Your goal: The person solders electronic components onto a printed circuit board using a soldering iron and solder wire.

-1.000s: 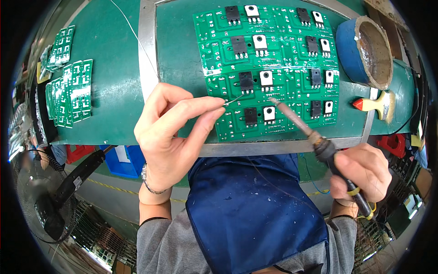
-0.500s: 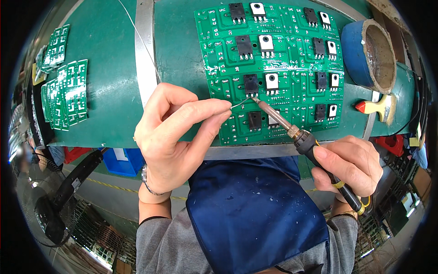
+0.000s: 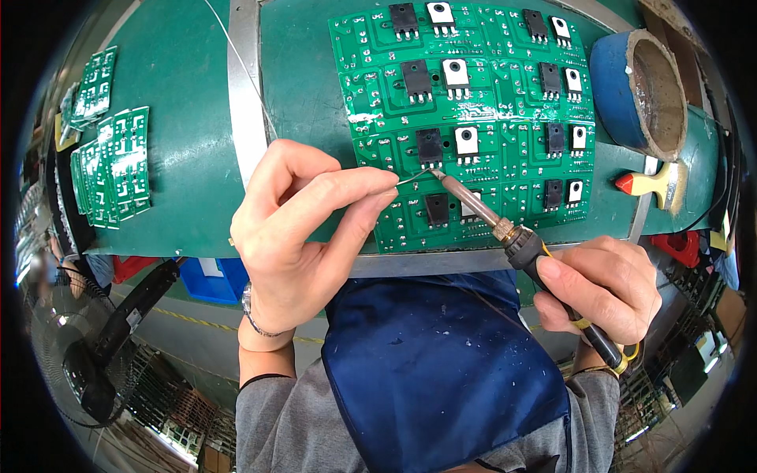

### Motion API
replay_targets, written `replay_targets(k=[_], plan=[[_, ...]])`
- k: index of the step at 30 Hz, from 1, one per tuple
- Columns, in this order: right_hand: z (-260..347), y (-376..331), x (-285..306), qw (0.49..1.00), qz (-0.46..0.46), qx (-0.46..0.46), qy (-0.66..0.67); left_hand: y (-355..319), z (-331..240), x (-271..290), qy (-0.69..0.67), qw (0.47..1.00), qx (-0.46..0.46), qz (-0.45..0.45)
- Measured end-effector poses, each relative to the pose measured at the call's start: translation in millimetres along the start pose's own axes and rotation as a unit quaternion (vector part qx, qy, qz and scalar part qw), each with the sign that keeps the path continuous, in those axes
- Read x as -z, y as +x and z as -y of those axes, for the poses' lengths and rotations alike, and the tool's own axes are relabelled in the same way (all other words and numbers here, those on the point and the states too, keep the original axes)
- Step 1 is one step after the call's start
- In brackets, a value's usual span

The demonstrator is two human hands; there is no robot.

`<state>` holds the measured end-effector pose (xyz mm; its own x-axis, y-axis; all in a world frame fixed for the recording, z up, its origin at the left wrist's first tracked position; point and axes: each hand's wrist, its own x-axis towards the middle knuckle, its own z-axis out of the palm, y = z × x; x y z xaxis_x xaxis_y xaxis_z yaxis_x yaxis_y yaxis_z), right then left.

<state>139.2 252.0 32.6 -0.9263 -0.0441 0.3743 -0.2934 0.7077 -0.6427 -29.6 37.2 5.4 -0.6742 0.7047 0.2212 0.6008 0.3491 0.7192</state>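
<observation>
A green circuit board panel [image 3: 481, 110] lies in front of me, bearing rows of black and white-faced three-legged transistors. Between thumb and forefinger my left hand [image 3: 303, 225] pinches a thin solder wire [image 3: 413, 177], whose end reaches the legs of a black transistor [image 3: 430, 146] in the third row. My right hand [image 3: 603, 288] is closed round the dark handle of a soldering iron [image 3: 505, 229]. The iron's tip meets those same legs, right beside the wire's end. Part of a white-faced transistor in the nearest row is hidden behind the iron.
Stacked smaller green boards [image 3: 118, 169] lie at the left of the green bench [image 3: 193, 126]. At right stand a blue-sided round pot [image 3: 619, 98] and a brush [image 3: 650, 185]. A metal strip [image 3: 246, 87] crosses the bench. A black fan [image 3: 95, 355] stands at lower left.
The panel has shifted slightly left in view. The iron's tip and the solder end have moved a little left with it, staying at the same transistor's legs. Both grips are unchanged.
</observation>
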Motion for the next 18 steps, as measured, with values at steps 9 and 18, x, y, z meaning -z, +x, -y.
replay_targets(k=[9,18], plan=[[3.0,1.4,3.4,1.000,0.011,-0.011,-0.011,1.2,0.5,-0.1,-0.009,1.000,0.003,0.001],[-0.7,0.1,3.5,1.000,0.014,-0.016,0.014,4.9,1.4,-3.3,-0.011,1.000,0.003,0.025]])
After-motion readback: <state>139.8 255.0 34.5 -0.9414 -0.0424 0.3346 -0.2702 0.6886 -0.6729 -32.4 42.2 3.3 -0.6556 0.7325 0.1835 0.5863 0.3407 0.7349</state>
